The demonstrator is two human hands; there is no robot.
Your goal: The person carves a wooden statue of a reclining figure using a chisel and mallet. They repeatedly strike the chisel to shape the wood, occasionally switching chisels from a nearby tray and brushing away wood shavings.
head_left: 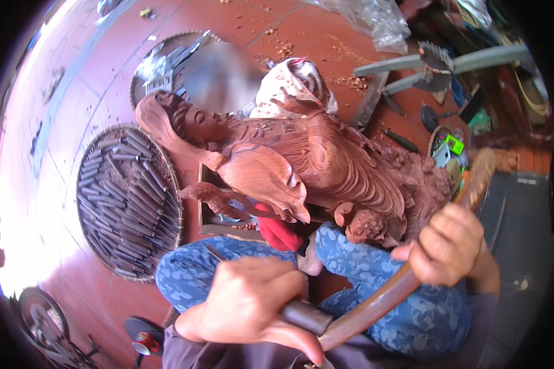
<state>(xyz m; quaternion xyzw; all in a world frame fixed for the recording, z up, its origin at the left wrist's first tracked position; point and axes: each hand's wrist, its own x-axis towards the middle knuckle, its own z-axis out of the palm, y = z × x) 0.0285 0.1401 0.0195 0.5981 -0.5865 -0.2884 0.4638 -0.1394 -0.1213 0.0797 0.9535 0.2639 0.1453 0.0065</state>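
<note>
A carved reddish-brown wooden statue [314, 147] of a robed figure lies on its side in front of me, its head to the left. My left hand [246, 301] is closed around a chisel [308, 315]; its dark handle sticks out toward me and its thin blade points up and left, over my knee. With my right hand [446, 246] I grip a long, curved wooden stick [375, 305]. The stick's lower end lies against the butt of the chisel handle. Neither tool touches the statue. My thumb hides part of the chisel.
On the left a round woven tray [180, 212] holds many dark-handled chisels. A patterned white cloth [295, 86] bunches behind the statue. Under it sits a wooden box [228, 231] beside red cloth [277, 230]. Grey bars [486, 59] stand at the upper right; wood chips [283, 50] dot the tiles.
</note>
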